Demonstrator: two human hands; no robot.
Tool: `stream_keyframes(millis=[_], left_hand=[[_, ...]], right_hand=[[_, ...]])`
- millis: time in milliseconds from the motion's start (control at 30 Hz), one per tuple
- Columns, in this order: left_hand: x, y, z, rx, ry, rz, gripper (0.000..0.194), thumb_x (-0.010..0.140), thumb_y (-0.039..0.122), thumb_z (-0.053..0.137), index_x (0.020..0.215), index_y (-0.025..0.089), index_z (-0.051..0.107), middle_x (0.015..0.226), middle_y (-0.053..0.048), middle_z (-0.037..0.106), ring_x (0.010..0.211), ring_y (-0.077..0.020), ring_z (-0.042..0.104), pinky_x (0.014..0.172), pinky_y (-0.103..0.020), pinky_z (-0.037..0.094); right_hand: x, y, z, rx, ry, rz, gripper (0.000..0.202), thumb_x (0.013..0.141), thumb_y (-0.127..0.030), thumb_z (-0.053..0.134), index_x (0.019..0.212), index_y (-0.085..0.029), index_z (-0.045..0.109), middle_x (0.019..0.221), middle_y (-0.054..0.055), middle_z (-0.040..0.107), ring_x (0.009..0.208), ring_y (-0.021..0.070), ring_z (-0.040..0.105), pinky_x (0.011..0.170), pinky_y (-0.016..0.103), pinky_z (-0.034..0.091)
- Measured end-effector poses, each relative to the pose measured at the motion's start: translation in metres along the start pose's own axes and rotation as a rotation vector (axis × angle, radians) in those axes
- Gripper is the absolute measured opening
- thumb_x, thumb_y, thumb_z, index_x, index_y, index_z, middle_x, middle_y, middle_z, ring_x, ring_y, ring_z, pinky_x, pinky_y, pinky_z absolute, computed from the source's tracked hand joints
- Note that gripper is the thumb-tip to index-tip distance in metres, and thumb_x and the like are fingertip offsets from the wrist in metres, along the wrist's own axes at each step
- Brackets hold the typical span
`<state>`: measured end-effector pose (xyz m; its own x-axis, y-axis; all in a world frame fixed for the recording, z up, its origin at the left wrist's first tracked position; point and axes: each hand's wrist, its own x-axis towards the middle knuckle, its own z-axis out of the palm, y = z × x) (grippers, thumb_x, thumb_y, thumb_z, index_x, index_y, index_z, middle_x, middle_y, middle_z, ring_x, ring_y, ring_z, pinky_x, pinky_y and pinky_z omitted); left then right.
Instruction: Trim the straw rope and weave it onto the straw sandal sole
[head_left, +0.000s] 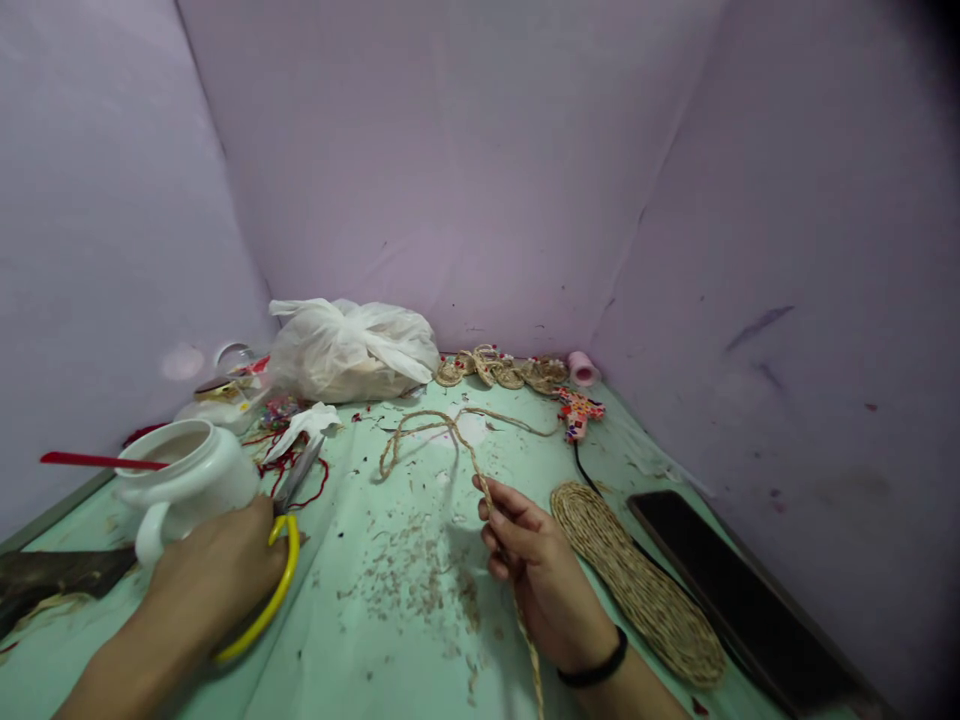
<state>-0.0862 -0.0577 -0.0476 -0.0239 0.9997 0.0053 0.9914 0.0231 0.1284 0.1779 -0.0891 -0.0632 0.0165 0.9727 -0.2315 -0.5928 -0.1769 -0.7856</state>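
Note:
My right hand (536, 565) pinches a braided straw cord (480, 470) between thumb and fingers. From this grip the cord loops away across the table, and its other end hangs down toward the front edge. At the left, my left hand (225, 565) is closed around a handle of the yellow-handled scissors (289, 570), with their blades pointing away from me. Some of its fingers are hidden behind the hand. Just right of my right hand lies a woven straw sole (637, 580).
A white mug (187, 475) with a red stick (101, 460) stands at left. Behind are a tied plastic bag (352, 350), small straw sandals (487, 368), a pink spool (583, 369) and a patterned, corded tool (577, 412). A black phone-like slab (735, 590) lies right. Straw scraps litter the green table (345, 640).

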Motion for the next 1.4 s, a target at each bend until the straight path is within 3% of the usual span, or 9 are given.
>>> stream_keyframes(millis=[400, 533, 633, 667, 733, 800, 867, 1100, 1400], left_hand=[[0.003, 0.012, -0.008, 0.17, -0.137, -0.034, 0.029, 0.072, 0.035, 0.04, 0.084, 0.018, 0.061, 0.081, -0.017, 0.066, 0.078, -0.0368, 0.059, 0.053, -0.038, 0.038], [-0.006, 0.026, -0.014, 0.062, 0.077, -0.075, 0.042, 0.079, 0.043, 0.031, 0.094, 0.016, 0.059, 0.084, -0.016, 0.064, 0.075, -0.0346, 0.058, 0.056, -0.04, 0.039], [-0.011, 0.057, -0.016, -0.366, 0.233, 0.022, 0.038, 0.075, 0.045, 0.043, 0.094, 0.017, 0.06, 0.087, -0.008, 0.064, 0.079, -0.0232, 0.058, 0.069, -0.033, 0.042], [-0.011, 0.071, -0.015, -0.513, 0.149, 0.108, 0.034, 0.074, 0.044, 0.047, 0.087, 0.017, 0.062, 0.082, -0.005, 0.064, 0.077, -0.0203, 0.057, 0.068, -0.029, 0.043], [-0.007, 0.099, -0.009, -0.774, -0.201, 0.195, 0.034, 0.074, 0.045, 0.047, 0.07, 0.015, 0.064, 0.06, -0.002, 0.058, 0.058, -0.0145, 0.053, 0.052, -0.023, 0.04], [0.001, 0.124, -0.001, -1.066, -0.423, 0.128, 0.031, 0.07, 0.042, 0.053, 0.065, 0.013, 0.062, 0.048, 0.002, 0.049, 0.04, -0.0079, 0.041, 0.037, -0.019, 0.028], [0.012, 0.138, 0.007, -1.339, -0.472, -0.028, 0.022, 0.061, 0.031, 0.064, 0.064, 0.01, 0.06, 0.044, 0.004, 0.047, 0.033, -0.0027, 0.029, 0.032, -0.017, 0.018], [0.048, 0.119, 0.008, -1.529, -0.279, -0.092, 0.015, 0.064, 0.023, 0.06, 0.068, 0.009, 0.056, 0.057, 0.0, 0.057, 0.032, -0.0007, 0.035, 0.028, -0.013, 0.018], [0.053, 0.111, -0.006, -1.569, -0.224, -0.112, 0.01, 0.07, 0.016, 0.053, 0.061, 0.011, 0.053, 0.054, -0.003, 0.061, 0.031, -0.005, 0.044, 0.026, -0.015, 0.027]], right_hand=[[-0.002, 0.004, 0.001, -0.153, -0.001, -0.096, 0.036, 0.058, -0.023, 0.069, 0.094, -0.019, 0.066, 0.069, -0.001, 0.054, 0.049, 0.0061, 0.042, 0.035, 0.014, 0.03], [-0.002, 0.005, 0.001, -0.164, -0.007, -0.109, 0.035, 0.059, -0.022, 0.069, 0.094, -0.019, 0.066, 0.069, -0.001, 0.056, 0.049, 0.0064, 0.043, 0.036, 0.015, 0.031], [-0.002, 0.008, 0.001, -0.179, -0.024, -0.082, 0.034, 0.06, -0.023, 0.069, 0.094, -0.019, 0.066, 0.069, 0.0, 0.058, 0.05, 0.0066, 0.045, 0.036, 0.015, 0.032], [-0.002, 0.01, 0.002, -0.183, -0.03, -0.068, 0.032, 0.06, -0.023, 0.069, 0.091, -0.018, 0.067, 0.069, 0.0, 0.058, 0.05, 0.0065, 0.046, 0.036, 0.015, 0.032], [-0.003, 0.012, 0.002, -0.19, -0.05, -0.036, 0.027, 0.058, -0.023, 0.071, 0.083, -0.015, 0.067, 0.068, 0.0, 0.059, 0.05, 0.0066, 0.047, 0.037, 0.015, 0.034], [-0.004, 0.012, 0.003, -0.191, -0.089, 0.012, 0.024, 0.056, -0.024, 0.073, 0.077, -0.013, 0.066, 0.067, 0.001, 0.06, 0.05, 0.0071, 0.048, 0.04, 0.016, 0.037], [-0.004, 0.011, 0.002, -0.173, -0.128, 0.107, 0.024, 0.059, -0.028, 0.071, 0.076, -0.011, 0.065, 0.066, 0.002, 0.061, 0.052, 0.0083, 0.051, 0.045, 0.019, 0.041], [-0.006, 0.004, -0.003, -0.131, -0.263, 0.448, 0.028, 0.075, -0.034, 0.054, 0.083, -0.009, 0.063, 0.069, 0.008, 0.065, 0.058, 0.0138, 0.06, 0.057, 0.028, 0.047], [-0.007, 0.014, -0.001, -0.284, -0.315, 0.322, 0.027, 0.058, -0.026, 0.073, 0.079, -0.01, 0.065, 0.058, 0.001, 0.06, 0.046, 0.0075, 0.054, 0.049, 0.021, 0.041]])
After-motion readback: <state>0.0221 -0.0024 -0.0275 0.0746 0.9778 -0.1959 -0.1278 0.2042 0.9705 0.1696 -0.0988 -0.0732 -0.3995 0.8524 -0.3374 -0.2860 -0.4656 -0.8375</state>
